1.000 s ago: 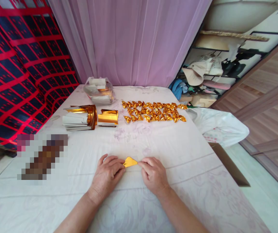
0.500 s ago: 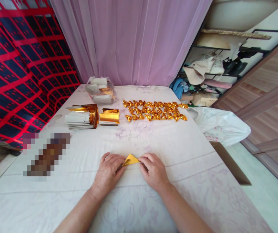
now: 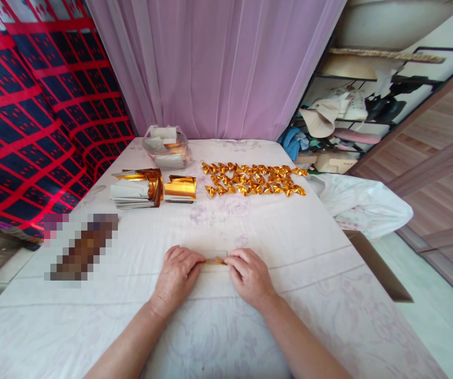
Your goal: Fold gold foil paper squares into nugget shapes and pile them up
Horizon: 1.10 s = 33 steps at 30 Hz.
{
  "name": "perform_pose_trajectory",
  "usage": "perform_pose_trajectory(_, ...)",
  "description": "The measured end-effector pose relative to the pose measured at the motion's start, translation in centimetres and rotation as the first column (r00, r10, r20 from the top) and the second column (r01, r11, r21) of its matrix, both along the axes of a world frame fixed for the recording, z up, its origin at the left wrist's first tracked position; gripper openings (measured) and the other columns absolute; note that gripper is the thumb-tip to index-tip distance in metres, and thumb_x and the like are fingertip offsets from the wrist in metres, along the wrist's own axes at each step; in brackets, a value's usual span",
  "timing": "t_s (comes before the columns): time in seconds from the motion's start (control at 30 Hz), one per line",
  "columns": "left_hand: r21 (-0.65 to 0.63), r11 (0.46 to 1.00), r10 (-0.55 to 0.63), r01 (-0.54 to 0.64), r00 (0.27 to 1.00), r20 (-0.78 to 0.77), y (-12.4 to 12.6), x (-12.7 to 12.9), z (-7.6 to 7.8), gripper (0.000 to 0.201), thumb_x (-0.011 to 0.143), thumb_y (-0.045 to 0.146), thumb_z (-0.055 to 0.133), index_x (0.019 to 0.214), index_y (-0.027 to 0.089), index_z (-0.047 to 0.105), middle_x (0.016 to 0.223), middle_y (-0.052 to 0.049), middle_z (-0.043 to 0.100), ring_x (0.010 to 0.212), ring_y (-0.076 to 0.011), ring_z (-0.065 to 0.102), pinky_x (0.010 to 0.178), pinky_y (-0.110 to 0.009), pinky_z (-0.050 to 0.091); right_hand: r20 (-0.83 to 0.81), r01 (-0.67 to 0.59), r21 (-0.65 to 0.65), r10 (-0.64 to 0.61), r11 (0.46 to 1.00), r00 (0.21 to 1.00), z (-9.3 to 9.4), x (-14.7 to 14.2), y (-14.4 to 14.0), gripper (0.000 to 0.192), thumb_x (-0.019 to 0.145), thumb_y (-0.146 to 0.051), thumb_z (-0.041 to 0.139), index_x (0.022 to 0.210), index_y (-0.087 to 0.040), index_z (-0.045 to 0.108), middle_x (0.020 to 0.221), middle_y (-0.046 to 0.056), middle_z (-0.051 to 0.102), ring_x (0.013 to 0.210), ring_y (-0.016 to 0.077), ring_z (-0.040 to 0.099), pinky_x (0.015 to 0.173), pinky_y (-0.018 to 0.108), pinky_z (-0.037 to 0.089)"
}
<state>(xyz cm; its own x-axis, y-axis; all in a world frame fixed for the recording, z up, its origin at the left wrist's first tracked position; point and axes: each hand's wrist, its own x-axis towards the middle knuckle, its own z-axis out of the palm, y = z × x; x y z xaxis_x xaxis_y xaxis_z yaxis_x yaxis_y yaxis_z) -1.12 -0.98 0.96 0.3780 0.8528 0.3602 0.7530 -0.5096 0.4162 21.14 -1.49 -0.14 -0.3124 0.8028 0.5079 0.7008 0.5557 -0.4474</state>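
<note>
From my seat, the gold paper lies directly between the two hands, low over the tabletop, its long axis running left to right. Neither hand is clearly nearer: the left hand has its thumb and fingers closed on the left end, and the right hand pinches the right end. I cannot tell how firmly either grips, since the fingers cover both tips. I see the piece as a thin, dull-gold sliver, smooth and creased.

Beyond it, the rows of folded gold pieces look crisp, faceted and mirror-bright. To their left I have a small stack of foil-faced sheets, a thicker curled stack with matte pale backs, and a crinkled clear bag holding more. The covering cloth is pale, softly wrinkled and floral.
</note>
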Motion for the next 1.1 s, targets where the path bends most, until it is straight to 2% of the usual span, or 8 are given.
perform_pose_trajectory(0.13,0.005,1.0,-0.012,0.012,1.0,-0.004,0.1,0.0,0.0,0.016,0.089,0.013,0.053,0.089,0.023,0.066,0.084,-0.001,0.07,0.082,-0.0197,0.061,0.083,-0.038,0.042,-0.008,-0.005,-0.01,0.005,1.0,1.0,-0.2,0.1,0.1,0.034,0.08,-0.002,0.046,0.096,-0.022,0.069,0.092,0.005,0.064,0.086,0.0185,0.058,0.078,0.032,0.049)
perform_pose_trajectory(0.3,-0.027,1.0,-0.013,0.012,1.0,-0.018,0.2,0.1,0.2,0.016,0.089,0.013,0.051,0.088,0.022,0.064,0.086,-0.002,0.071,0.084,-0.0201,0.062,0.083,-0.039,0.042,0.014,-0.033,-0.043,0.033,0.999,0.999,-0.3,0.3,0.1,0.043,0.077,0.001,0.046,0.106,-0.021,0.068,0.1,0.006,0.063,0.094,0.0201,0.058,0.083,0.034,0.05)
perform_pose_trajectory(0.5,-0.031,0.999,-0.008,0.008,1.0,-0.008,0.6,0.3,0.8,0.018,0.088,0.01,0.049,0.088,0.022,0.063,0.087,-0.001,0.071,0.086,-0.0197,0.064,0.085,-0.04,0.04,0.022,-0.095,-0.034,0.095,0.995,0.995,0.1,0.3,0.1,0.04,0.082,-0.002,0.048,0.109,-0.024,0.068,0.103,0.006,0.064,0.094,0.0186,0.059,0.083,0.033,0.05)
perform_pose_trajectory(0.6,-0.034,0.999,-0.023,0.023,1.0,-0.009,1.0,0.6,1.1,0.02,0.088,0.01,0.049,0.089,0.022,0.064,0.091,-0.002,0.071,0.091,-0.0198,0.064,0.088,-0.041,0.04,0.052,-0.125,0.022,0.124,0.992,0.991,0.3,0.4,0.1,0.039,0.082,-0.004,0.05,0.11,-0.024,0.068,0.103,0.005,0.064,0.093,0.0182,0.059,0.081,0.032,0.05)
perform_pose_trajectory(0.7,-0.015,0.999,-0.046,0.046,0.999,-0.01,1.8,0.9,1.1,0.021,0.088,0.008,0.049,0.089,0.022,0.065,0.098,-0.003,0.072,0.096,-0.0205,0.064,0.089,-0.041,0.041,0.086,-0.145,0.082,0.138,0.986,0.987,0.5,0.4,0.2,0.029,0.086,-0.009,0.055,0.105,-0.024,0.07,0.101,0.005,0.065,0.091,0.0176,0.058,0.078,0.031,0.048)
perform_pose_trajectory(0.83,0.031,0.999,-0.024,0.026,0.997,-0.069,2.8,1.2,0.8,0.022,0.088,0.012,0.052,0.097,0.023,0.068,0.111,-0.006,0.07,0.102,-0.0238,0.062,0.088,-0.043,0.044,0.199,-0.096,0.123,0.071,0.988,0.977,0.6,0.2,0.2,0.021,0.09,-0.013,0.056,0.099,-0.025,0.071,0.101,0.005,0.066,0.089,0.0174,0.057,0.077,0.031,0.046)
perform_pose_trajectory(0.97,0.082,0.996,-0.012,0.019,0.997,-0.082,2.1,1.2,1.2,0.035,0.086,0.008,0.049,0.116,0.02,0.063,0.118,-0.009,0.066,0.106,-0.0251,0.059,0.092,-0.044,0.044,0.274,0.022,0.163,-0.067,0.986,0.959,0.4,0.0,0.2,0.02,0.09,-0.013,0.056,0.096,-0.025,0.071,0.1,0.003,0.067,0.088,0.0169,0.056,0.075,0.031,0.044)
perform_pose_trajectory(1.1,0.13,0.972,-0.185,0.196,0.978,-0.091,0.0,1.2,1.8,0.03,0.09,0.012,0.048,0.114,0.023,0.064,0.115,-0.007,0.067,0.107,-0.0222,0.058,0.099,-0.042,0.04,0.296,0.048,0.176,-0.099,0.983,0.95,0.4,-0.3,0.1,0.016,0.092,-0.016,0.057,0.092,-0.024,0.071,0.098,0.003,0.068,0.085,0.0173,0.056,0.073,0.032,0.043)
